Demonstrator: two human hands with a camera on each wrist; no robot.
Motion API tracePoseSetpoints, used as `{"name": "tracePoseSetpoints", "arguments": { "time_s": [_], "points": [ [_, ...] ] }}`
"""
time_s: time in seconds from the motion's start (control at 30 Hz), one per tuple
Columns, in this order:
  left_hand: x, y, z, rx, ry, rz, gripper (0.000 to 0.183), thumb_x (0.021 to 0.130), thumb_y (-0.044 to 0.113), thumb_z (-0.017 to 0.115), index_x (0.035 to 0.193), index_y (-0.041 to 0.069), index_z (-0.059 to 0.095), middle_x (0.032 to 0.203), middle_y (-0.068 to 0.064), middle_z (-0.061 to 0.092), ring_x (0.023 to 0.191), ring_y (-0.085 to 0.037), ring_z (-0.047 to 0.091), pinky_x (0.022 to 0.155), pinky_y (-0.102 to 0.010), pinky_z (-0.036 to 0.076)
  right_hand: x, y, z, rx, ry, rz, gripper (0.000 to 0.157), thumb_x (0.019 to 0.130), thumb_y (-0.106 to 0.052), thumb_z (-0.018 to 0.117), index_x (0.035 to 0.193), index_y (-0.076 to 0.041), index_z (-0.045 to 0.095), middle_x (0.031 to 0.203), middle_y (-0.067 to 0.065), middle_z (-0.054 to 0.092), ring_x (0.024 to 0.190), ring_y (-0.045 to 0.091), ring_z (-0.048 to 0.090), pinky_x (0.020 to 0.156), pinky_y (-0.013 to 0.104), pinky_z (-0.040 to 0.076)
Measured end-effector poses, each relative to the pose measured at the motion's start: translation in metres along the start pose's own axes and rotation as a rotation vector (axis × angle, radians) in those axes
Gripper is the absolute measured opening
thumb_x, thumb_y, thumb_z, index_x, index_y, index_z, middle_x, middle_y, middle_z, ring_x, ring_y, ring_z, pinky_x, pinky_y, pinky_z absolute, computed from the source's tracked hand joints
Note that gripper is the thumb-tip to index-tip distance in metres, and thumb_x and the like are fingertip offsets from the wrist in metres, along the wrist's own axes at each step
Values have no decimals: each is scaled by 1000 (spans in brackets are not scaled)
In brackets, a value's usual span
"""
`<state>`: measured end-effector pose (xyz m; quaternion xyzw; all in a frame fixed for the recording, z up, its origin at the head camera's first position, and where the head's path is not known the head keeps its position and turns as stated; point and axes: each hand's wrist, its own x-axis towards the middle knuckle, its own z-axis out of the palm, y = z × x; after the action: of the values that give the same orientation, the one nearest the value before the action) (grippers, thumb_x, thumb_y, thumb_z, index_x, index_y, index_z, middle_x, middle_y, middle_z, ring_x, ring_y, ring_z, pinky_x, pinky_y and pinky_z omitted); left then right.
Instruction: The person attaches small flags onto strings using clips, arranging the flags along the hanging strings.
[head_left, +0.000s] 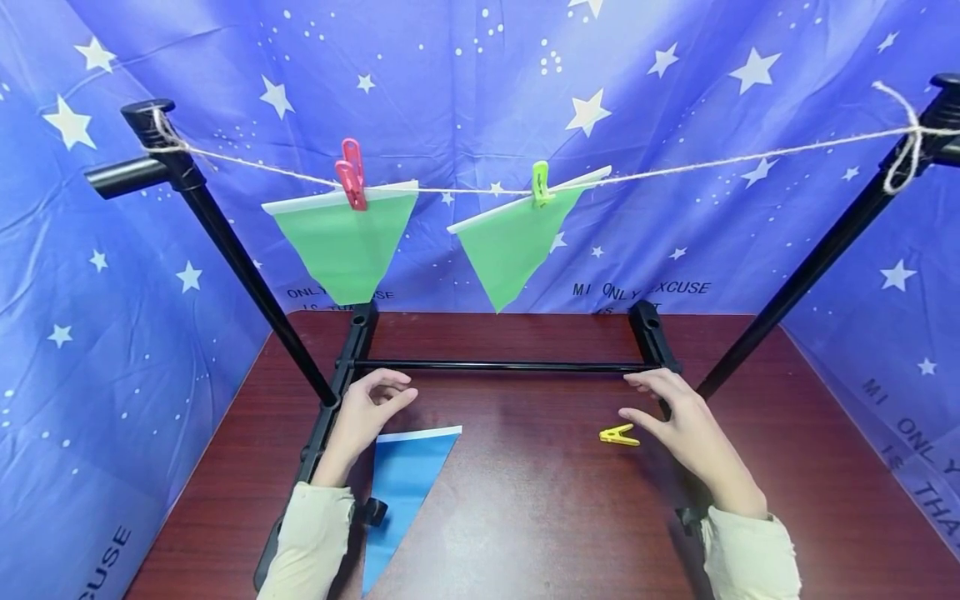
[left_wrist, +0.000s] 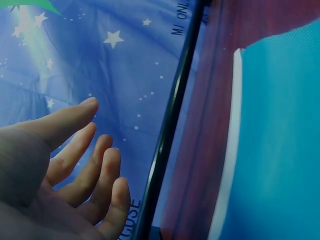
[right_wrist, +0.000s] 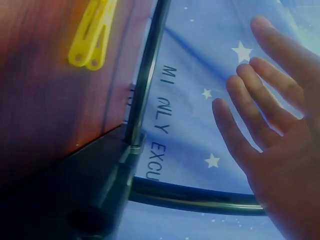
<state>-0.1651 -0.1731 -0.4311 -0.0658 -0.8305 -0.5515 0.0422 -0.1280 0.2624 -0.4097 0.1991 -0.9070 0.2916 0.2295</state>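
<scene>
My left hand [head_left: 369,410] hovers above the table beside a blue triangular pennant [head_left: 408,475] with a white top edge, its fingers loosely bent around nothing. Close to a yellow clothespin [head_left: 618,435] is my right hand [head_left: 678,417], also holding nothing; in the right wrist view its fingers [right_wrist: 232,122] are spread apart. Two green pennants hang from a string [head_left: 720,162]. A red clothespin [head_left: 352,179] grips the left green pennant [head_left: 345,246], and a light green clothespin [head_left: 540,183] the right green pennant [head_left: 510,246], which tilts.
The string is tied between two black posts, a left post [head_left: 247,275] and a right post [head_left: 810,258]. A black crossbar [head_left: 502,366] joins the stand's feet on the reddish-brown table [head_left: 540,517]. Behind hangs a blue star-patterned cloth [head_left: 465,83].
</scene>
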Motion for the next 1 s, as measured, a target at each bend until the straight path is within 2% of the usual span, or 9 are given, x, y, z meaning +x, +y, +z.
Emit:
{"name": "tracePoseSetpoints", "arguments": {
  "time_s": [0.1, 0.17, 0.3, 0.4, 0.5, 0.73, 0.87, 1.0],
  "points": [
    [0, -4, 1, 32, -15, -9, 30, 88, 17, 77, 111, 2, 68, 101, -13, 71, 87, -22, 64, 77, -28, 51, -2, 4, 3, -14, -24, 5, 48, 71, -5, 87, 115, -4, 68, 105, 7, 67, 95, 22, 60, 83, 10, 38],
    [1, -15, 3, 64, -18, -5, 31, 86, 21, 79, 111, 4, 69, 100, -9, 71, 87, -19, 64, 78, -28, 51, -4, 6, 6, -21, -52, 17, 47, 72, -8, 87, 114, -4, 68, 106, 6, 67, 95, 23, 60, 82, 13, 40],
    [0, -22, 4, 127, -36, -20, 35, 84, 25, 81, 112, 7, 71, 103, -7, 71, 93, -21, 65, 83, -35, 52, -7, 10, 10, -25, -162, 75, 47, 75, -15, 87, 116, -5, 68, 111, 7, 65, 101, 24, 60, 85, 31, 48],
    [-1, -27, 6, 164, -48, -38, 36, 83, 28, 81, 112, 9, 73, 108, -8, 70, 99, -24, 65, 87, -40, 52, -10, 12, 13, -10, -247, 135, 49, 77, -18, 85, 120, -4, 66, 116, 9, 64, 110, 29, 59, 91, 49, 48],
    [-2, -30, 7, 183, -58, -60, 37, 83, 29, 82, 113, 10, 73, 112, -9, 68, 104, -25, 63, 90, -45, 52, -12, 13, 14, 15, -290, 184, 52, 78, -21, 85, 122, -3, 65, 117, 12, 63, 113, 33, 58, 93, 55, 47],
    [-5, -36, 7, 222, -79, -90, 39, 79, 32, 84, 112, 13, 74, 113, -9, 67, 104, -24, 61, 92, -46, 50, -16, 17, 16, 53, -313, 214, 51, 77, -24, 87, 118, -2, 66, 112, 11, 64, 101, 31, 64, 86, 50, 52],
    [-7, -39, 8, 240, -98, -100, 37, 78, 31, 85, 110, 15, 75, 112, -7, 66, 103, -23, 59, 91, -43, 49, -18, 20, 19, 53, -321, 185, 50, 75, -24, 87, 115, -1, 67, 108, 10, 65, 99, 29, 64, 85, 46, 52],
    [-8, -41, 10, 263, -82, -89, 35, 77, 29, 86, 106, 14, 76, 109, -8, 67, 101, -24, 57, 89, -42, 46, -20, 23, 21, 47, -322, 160, 48, 74, -22, 88, 112, 0, 68, 104, 9, 65, 94, 26, 62, 81, 39, 53]
  ]
}}
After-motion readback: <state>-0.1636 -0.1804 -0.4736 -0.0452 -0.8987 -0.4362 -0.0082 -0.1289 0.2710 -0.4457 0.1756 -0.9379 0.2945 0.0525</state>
